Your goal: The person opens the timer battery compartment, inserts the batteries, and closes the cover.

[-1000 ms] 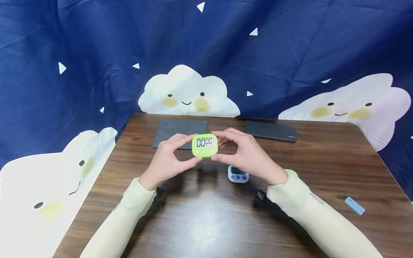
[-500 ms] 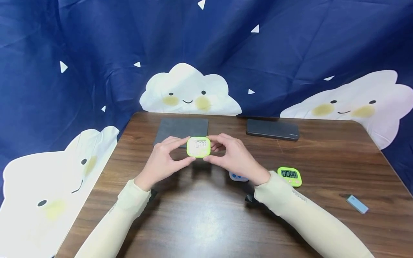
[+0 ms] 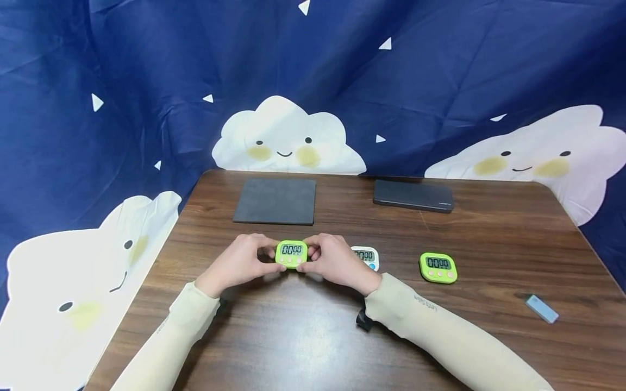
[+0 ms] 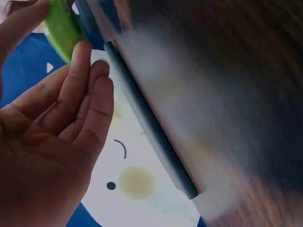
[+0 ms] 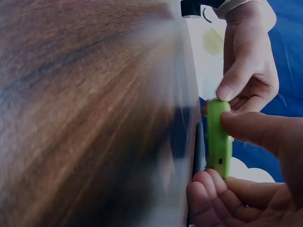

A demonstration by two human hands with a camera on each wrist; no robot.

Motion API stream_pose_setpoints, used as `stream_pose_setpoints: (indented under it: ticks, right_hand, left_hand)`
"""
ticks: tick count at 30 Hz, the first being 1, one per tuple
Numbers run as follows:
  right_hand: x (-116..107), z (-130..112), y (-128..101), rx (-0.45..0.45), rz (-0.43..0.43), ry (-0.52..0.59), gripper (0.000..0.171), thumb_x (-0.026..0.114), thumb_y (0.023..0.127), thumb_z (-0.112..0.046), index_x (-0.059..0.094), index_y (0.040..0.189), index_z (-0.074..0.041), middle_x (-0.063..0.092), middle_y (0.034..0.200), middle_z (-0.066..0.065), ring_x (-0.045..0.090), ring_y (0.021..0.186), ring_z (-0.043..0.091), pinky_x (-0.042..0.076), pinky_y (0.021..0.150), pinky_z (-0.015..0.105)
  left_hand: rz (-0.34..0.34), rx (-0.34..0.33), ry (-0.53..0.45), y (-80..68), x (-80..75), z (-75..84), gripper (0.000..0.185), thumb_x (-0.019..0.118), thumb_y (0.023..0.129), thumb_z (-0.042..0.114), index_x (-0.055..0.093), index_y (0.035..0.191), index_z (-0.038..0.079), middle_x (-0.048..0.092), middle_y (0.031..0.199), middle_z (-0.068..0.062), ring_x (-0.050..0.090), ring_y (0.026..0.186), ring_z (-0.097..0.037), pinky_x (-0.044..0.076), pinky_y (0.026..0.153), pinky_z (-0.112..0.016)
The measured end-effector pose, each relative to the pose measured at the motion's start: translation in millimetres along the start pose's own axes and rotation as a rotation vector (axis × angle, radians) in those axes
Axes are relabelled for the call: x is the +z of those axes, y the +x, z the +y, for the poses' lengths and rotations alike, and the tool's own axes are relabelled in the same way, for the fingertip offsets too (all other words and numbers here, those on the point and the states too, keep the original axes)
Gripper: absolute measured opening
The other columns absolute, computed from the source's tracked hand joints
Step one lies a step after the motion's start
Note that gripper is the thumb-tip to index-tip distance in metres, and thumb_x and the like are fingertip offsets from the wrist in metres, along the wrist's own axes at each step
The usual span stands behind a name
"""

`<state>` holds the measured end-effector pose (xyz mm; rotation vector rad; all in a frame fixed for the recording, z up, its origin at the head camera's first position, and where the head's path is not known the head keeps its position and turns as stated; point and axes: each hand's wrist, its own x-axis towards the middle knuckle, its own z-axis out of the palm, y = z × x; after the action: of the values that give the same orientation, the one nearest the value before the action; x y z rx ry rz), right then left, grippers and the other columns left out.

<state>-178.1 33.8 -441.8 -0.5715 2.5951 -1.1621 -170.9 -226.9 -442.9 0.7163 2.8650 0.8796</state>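
A green digital timer (image 3: 291, 254) reading 00 00 is held low over the table at the middle, between both hands. My left hand (image 3: 243, 262) pinches its left side with thumb and fingers. On the other side my right hand (image 3: 336, 262) grips the right edge the same way. The right wrist view shows the green timer (image 5: 218, 142) edge-on, a thumb and fingers at each end. In the left wrist view only part of the timer (image 4: 64, 29) shows, above the fingers. A white timer with blue buttons (image 3: 368, 256) lies partly hidden behind my right hand.
Another green timer (image 3: 438, 268) lies to the right. Farther right is a small light-blue block (image 3: 542, 309). At the back of the wooden table (image 3: 489, 228) are a flat dark grey pad (image 3: 275, 201) and a black slab-like box (image 3: 413, 196). A blue cloud-print cloth (image 3: 313, 65) hangs behind.
Both hands have brought the green timer down and slightly left, closer to the table. The right forearm has moved left, uncovering the other green timer.
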Motion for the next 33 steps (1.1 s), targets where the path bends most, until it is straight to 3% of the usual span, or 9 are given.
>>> stream_pose_setpoints:
  ticks: [3, 9, 29, 33]
  right_hand:
    - [5, 1, 1, 0.007, -0.01, -0.02, 0.049, 0.097, 0.086, -0.023, 0.08, 0.128, -0.005, 0.072, 0.092, -0.002, 0.062, 0.08, 0.008, 0.052, 0.075, 0.024]
    - [12, 5, 0, -0.003, -0.015, -0.075, 0.048, 0.097, 0.084, -0.022, 0.081, 0.125, -0.005, 0.069, 0.085, -0.005, 0.059, 0.075, 0.007, 0.049, 0.07, 0.023]
    - [12, 6, -3, -0.017, 0.002, -0.131, 0.045, 0.098, 0.084, -0.024, 0.081, 0.121, -0.005, 0.065, 0.083, -0.003, 0.057, 0.076, 0.011, 0.047, 0.069, 0.026]
    - [11, 4, -3, -0.006, -0.004, -0.14, 0.058, 0.097, 0.085, -0.026, 0.078, 0.133, 0.0, 0.069, 0.088, -0.001, 0.059, 0.078, 0.01, 0.051, 0.072, 0.027]
  left_hand:
    - [-0.045, -0.012, 0.003, 1.6, 3.6, -1.4, 0.043, 0.096, 0.086, 0.031, 0.084, 0.122, 0.012, 0.075, 0.085, 0.011, 0.066, 0.081, -0.007, 0.054, 0.075, -0.026]
    - [-0.098, -0.027, 0.038, 2.7, 10.9, -2.8, 0.038, 0.097, 0.086, 0.032, 0.084, 0.115, 0.011, 0.072, 0.079, 0.014, 0.062, 0.073, -0.002, 0.054, 0.071, -0.024]
    - [-0.12, -0.045, 0.051, 6.5, 14.2, 0.0, 0.043, 0.097, 0.086, 0.031, 0.083, 0.119, 0.008, 0.072, 0.081, 0.011, 0.061, 0.074, -0.003, 0.054, 0.072, -0.026]
    - [-0.131, -0.049, 0.063, 5.8, 9.8, -0.7, 0.054, 0.097, 0.087, 0.036, 0.082, 0.125, 0.002, 0.076, 0.086, 0.008, 0.064, 0.076, -0.005, 0.057, 0.073, -0.028]
